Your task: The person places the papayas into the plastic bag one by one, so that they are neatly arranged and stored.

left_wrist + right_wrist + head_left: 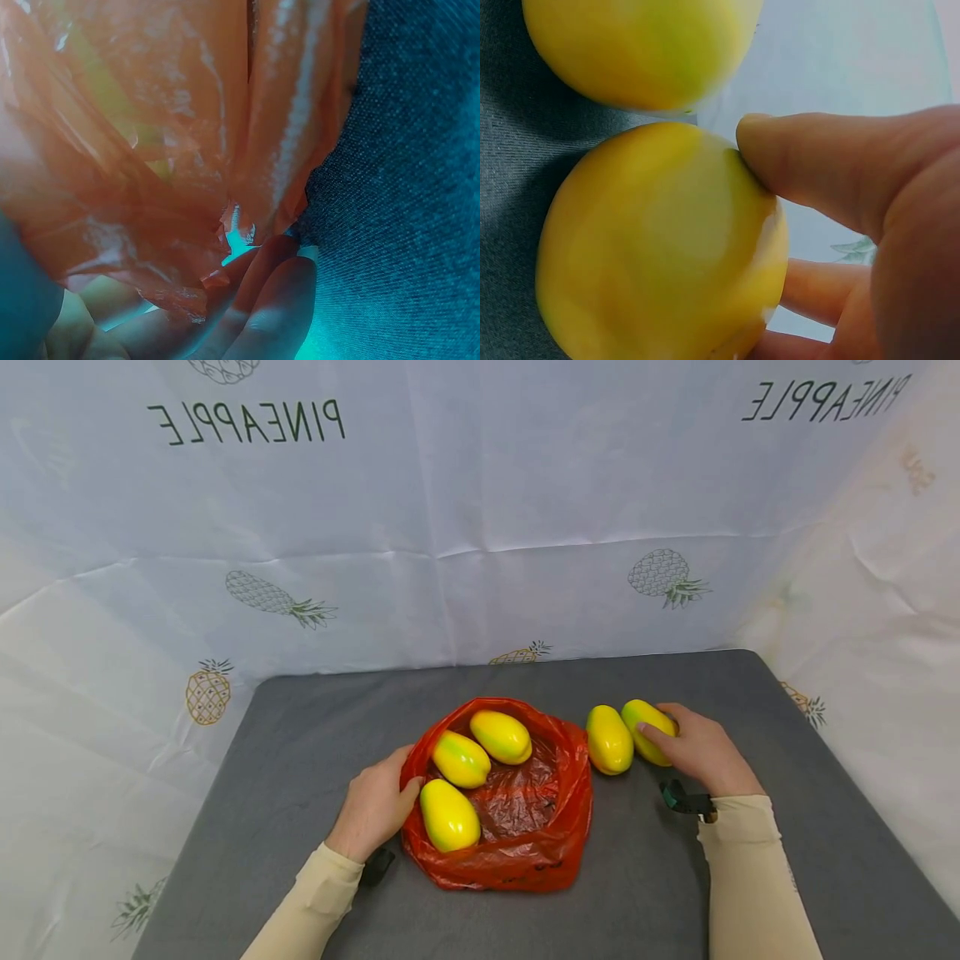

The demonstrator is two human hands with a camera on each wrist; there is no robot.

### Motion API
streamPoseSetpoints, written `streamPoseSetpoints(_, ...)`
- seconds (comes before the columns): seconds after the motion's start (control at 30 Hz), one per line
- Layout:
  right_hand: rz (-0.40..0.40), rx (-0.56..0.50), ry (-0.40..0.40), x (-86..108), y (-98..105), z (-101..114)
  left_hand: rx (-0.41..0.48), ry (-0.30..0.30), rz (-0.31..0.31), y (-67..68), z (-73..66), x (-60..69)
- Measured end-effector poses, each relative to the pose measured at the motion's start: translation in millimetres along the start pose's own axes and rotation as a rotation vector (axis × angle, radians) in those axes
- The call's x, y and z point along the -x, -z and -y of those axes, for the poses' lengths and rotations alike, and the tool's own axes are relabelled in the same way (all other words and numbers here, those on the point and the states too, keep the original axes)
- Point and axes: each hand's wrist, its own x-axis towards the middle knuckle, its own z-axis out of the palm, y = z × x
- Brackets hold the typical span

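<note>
A red plastic bag (525,860) lies with its mouth spread, and three yellow mangoes (449,815) rest inside it. At its left rim my left hand (375,802) pinches the plastic between thumb and fingers; in the left wrist view the fingers (262,307) are behind the crumpled bag (172,150). Right of the bag, my right hand (701,747) grips a yellow mango (647,727), thumb on one side and fingers on the far side. The right wrist view shows that mango (660,247) under the thumb (810,157). Another mango (609,740) lies between it and the bag.
The dark grey table (300,727) reaches back to a white cloth (480,510) printed with pineapples and mirrored lettering. Dark bands are on both wrists, the right one (684,799) beside the sleeve cuff. More white cloth hangs at both sides.
</note>
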Motion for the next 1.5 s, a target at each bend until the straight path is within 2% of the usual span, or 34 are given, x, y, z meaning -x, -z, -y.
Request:
streamPoseSetpoints(0.5,-0.022,-0.002,-0.006,5.1,8,-4,-0.01,-0.006,-0.004,-0.4,-0.8,0.3)
streamPoseSetpoints(0.83,-0.06,-0.002,-0.003,15.9,21,5,0.003,-0.012,-0.012,-0.5,-1.7,1.1)
streamPoseSetpoints(1.13,-0.125,0.009,0.065,24.6,26,20,0.008,0.003,-0.006,0.6,-1.2,-0.1)
streamPoseSetpoints(1.5,-0.134,0.013,0.149,34.8,26,42,0.01,-0.002,-0.01,0.9,-2.1,1.1)
